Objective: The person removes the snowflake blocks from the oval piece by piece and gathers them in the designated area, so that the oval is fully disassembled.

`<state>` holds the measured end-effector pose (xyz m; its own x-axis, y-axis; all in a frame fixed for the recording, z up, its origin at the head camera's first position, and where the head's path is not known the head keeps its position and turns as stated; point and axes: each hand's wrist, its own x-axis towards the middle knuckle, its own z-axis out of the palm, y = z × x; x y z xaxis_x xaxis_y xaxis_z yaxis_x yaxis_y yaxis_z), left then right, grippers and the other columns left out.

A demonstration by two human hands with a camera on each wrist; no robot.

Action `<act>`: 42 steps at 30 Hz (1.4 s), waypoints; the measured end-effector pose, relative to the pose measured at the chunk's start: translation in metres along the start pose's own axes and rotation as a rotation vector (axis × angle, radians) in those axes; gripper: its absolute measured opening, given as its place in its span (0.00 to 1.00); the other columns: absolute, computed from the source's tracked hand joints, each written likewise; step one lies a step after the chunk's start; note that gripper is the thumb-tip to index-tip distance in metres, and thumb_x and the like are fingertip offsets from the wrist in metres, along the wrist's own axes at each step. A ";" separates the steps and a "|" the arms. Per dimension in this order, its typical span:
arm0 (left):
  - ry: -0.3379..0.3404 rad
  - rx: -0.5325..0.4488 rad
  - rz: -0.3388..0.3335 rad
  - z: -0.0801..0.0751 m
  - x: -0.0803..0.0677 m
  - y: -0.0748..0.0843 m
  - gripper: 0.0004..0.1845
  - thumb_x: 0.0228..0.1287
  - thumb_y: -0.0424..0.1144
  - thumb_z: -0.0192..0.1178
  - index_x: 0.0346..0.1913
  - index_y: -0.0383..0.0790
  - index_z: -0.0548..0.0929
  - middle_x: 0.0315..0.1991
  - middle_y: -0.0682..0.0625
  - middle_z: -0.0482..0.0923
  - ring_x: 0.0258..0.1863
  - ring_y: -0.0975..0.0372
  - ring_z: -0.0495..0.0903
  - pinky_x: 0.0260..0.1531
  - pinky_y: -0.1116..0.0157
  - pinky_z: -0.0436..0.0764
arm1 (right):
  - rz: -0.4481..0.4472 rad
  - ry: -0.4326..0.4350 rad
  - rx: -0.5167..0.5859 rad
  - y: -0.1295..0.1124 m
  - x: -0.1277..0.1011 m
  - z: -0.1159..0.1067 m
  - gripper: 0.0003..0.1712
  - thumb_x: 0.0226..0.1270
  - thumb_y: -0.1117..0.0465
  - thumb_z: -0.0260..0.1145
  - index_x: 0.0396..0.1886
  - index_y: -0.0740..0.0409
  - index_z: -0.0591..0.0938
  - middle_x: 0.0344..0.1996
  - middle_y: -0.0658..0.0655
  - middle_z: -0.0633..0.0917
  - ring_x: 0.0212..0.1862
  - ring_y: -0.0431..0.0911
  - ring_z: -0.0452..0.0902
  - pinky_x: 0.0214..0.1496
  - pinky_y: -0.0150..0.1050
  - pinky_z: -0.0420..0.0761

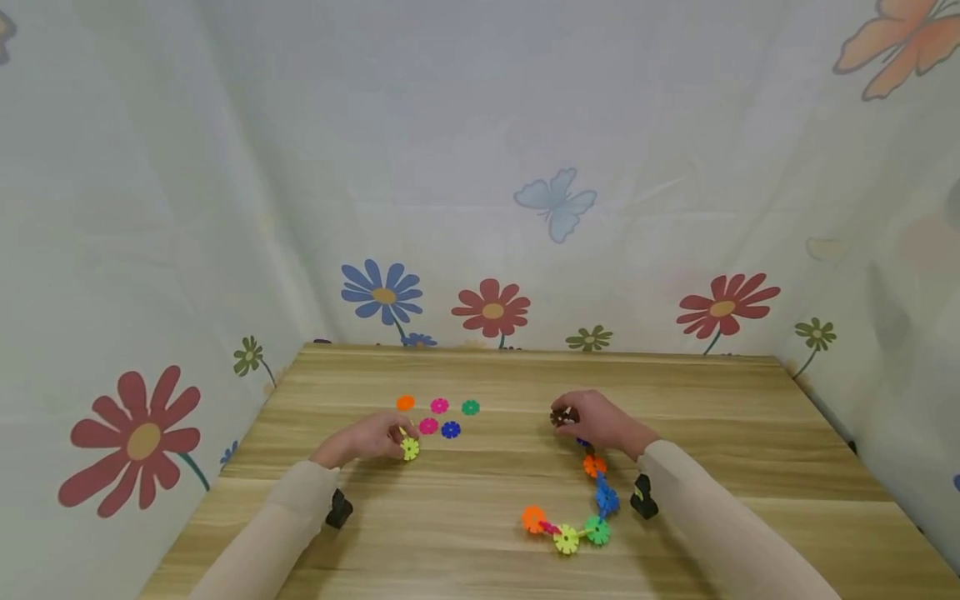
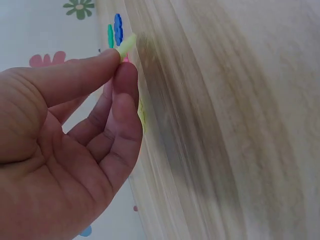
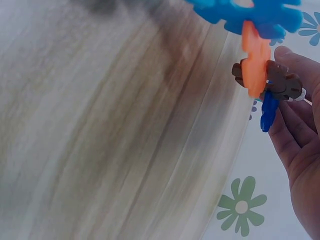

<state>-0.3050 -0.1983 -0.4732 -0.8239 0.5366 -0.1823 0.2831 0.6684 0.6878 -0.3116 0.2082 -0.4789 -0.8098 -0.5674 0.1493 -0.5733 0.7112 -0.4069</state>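
Note:
My left hand (image 1: 375,437) pinches a yellow-green snowflake disc (image 1: 409,449) on the wooden table (image 1: 480,492); in the left wrist view its thumb and fingertips (image 2: 117,67) nip the disc's edge (image 2: 127,44). My right hand (image 1: 596,421) grips a brown disc (image 1: 561,416) at the far end of a chain of joined discs (image 1: 592,508), which curves down to the front. Seen from the right wrist, the brown disc (image 3: 280,80) sits against an orange one (image 3: 255,57) with blue discs (image 3: 250,12) beside it.
Loose discs lie between my hands: orange (image 1: 405,403), two pink (image 1: 439,406), green (image 1: 470,407) and blue (image 1: 450,430). Flower-printed curtains (image 1: 480,208) close in the table on three sides. A black wrist camera mount (image 1: 643,497) shows by each sleeve.

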 end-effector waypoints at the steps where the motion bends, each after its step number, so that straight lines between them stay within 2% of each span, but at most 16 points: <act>1: 0.011 0.021 -0.013 0.000 0.000 0.000 0.13 0.53 0.24 0.64 0.44 0.36 0.83 0.38 0.48 0.77 0.36 0.58 0.73 0.35 0.63 0.76 | 0.001 0.000 -0.001 0.000 0.000 0.000 0.19 0.58 0.59 0.71 0.48 0.61 0.81 0.39 0.50 0.83 0.34 0.38 0.75 0.38 0.36 0.77; 3: 0.030 0.040 -0.056 -0.001 0.000 0.001 0.13 0.54 0.24 0.64 0.43 0.38 0.84 0.37 0.49 0.77 0.37 0.58 0.73 0.36 0.63 0.76 | 0.003 0.000 -0.001 0.000 0.001 0.000 0.19 0.58 0.59 0.71 0.48 0.61 0.81 0.39 0.50 0.83 0.34 0.38 0.75 0.38 0.36 0.77; 6: 0.038 0.056 -0.084 -0.002 0.000 0.001 0.13 0.53 0.25 0.65 0.42 0.39 0.84 0.36 0.49 0.77 0.37 0.58 0.73 0.35 0.63 0.76 | 0.007 -0.003 0.004 -0.001 0.001 0.000 0.19 0.58 0.59 0.71 0.48 0.62 0.81 0.38 0.50 0.83 0.34 0.38 0.75 0.38 0.37 0.77; 16: 0.006 0.041 -0.121 -0.005 -0.004 -0.004 0.12 0.53 0.27 0.65 0.41 0.40 0.84 0.35 0.47 0.77 0.32 0.58 0.73 0.31 0.64 0.75 | 0.015 -0.011 0.004 -0.001 0.002 -0.001 0.19 0.58 0.59 0.71 0.48 0.61 0.82 0.38 0.49 0.83 0.34 0.38 0.75 0.39 0.36 0.77; 23: 0.026 0.018 -0.120 -0.005 -0.001 0.000 0.07 0.58 0.32 0.63 0.40 0.38 0.83 0.31 0.48 0.78 0.27 0.57 0.75 0.29 0.62 0.76 | 0.016 -0.015 0.008 -0.002 0.002 0.001 0.18 0.58 0.59 0.71 0.47 0.59 0.82 0.38 0.49 0.83 0.34 0.38 0.75 0.39 0.37 0.77; 27: 0.033 0.041 -0.084 0.000 0.008 0.013 0.04 0.62 0.34 0.61 0.38 0.37 0.83 0.28 0.47 0.78 0.27 0.55 0.76 0.29 0.64 0.74 | 0.019 -0.018 0.003 -0.001 0.003 0.003 0.18 0.58 0.59 0.71 0.47 0.59 0.82 0.38 0.48 0.83 0.34 0.38 0.74 0.39 0.36 0.77; 32: 0.026 0.048 -0.030 0.016 0.026 0.035 0.06 0.65 0.36 0.59 0.36 0.36 0.82 0.26 0.48 0.78 0.26 0.59 0.75 0.27 0.67 0.73 | 0.012 -0.018 0.006 -0.002 0.003 0.003 0.19 0.58 0.59 0.71 0.48 0.60 0.82 0.39 0.49 0.83 0.34 0.38 0.75 0.39 0.37 0.77; 37: 0.008 0.058 0.054 0.033 0.047 0.063 0.09 0.67 0.36 0.57 0.34 0.34 0.83 0.25 0.48 0.79 0.23 0.62 0.75 0.27 0.68 0.74 | -0.011 -0.018 0.007 -0.007 0.003 0.003 0.18 0.58 0.61 0.71 0.48 0.61 0.82 0.39 0.50 0.83 0.34 0.39 0.75 0.39 0.37 0.78; 42: -0.007 0.029 0.088 0.050 0.062 0.090 0.09 0.66 0.36 0.57 0.34 0.33 0.83 0.26 0.47 0.79 0.23 0.63 0.76 0.27 0.68 0.75 | -0.008 -0.020 0.001 -0.009 0.004 0.004 0.19 0.58 0.60 0.71 0.49 0.60 0.82 0.40 0.50 0.83 0.34 0.38 0.75 0.40 0.36 0.78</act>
<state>-0.3062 -0.0794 -0.4575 -0.7920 0.5971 -0.1271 0.3682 0.6333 0.6807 -0.3094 0.1977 -0.4777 -0.8025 -0.5813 0.1345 -0.5797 0.7063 -0.4063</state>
